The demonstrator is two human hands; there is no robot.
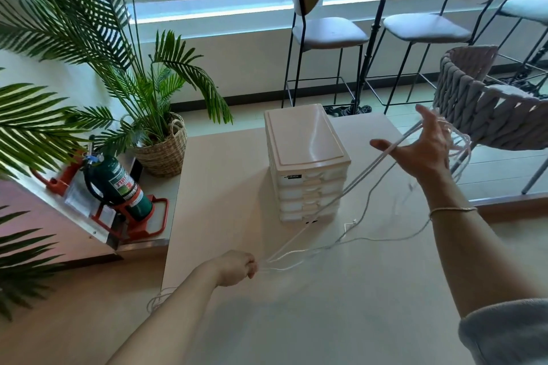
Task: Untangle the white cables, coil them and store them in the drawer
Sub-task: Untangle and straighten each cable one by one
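Closest to us, our left hand [237,267] hovers low over the pale beige tabletop [326,305], fingers curled and pinching a bend of the thin white cables [382,169]. From that pinch the strands run taut up and across to our right hand [427,148], raised with fingers spread, the cords passing over the thumb side while loose loops hang behind the palm. More slack trails on the table beside the small cream plastic drawer chest [307,163], whose drawers all look closed. We judge that we are mid-untangle. To do it well, we should keep the tension gentle, feed length from the left pinch and let the right fingers separate strands rather than tug knots tighter.
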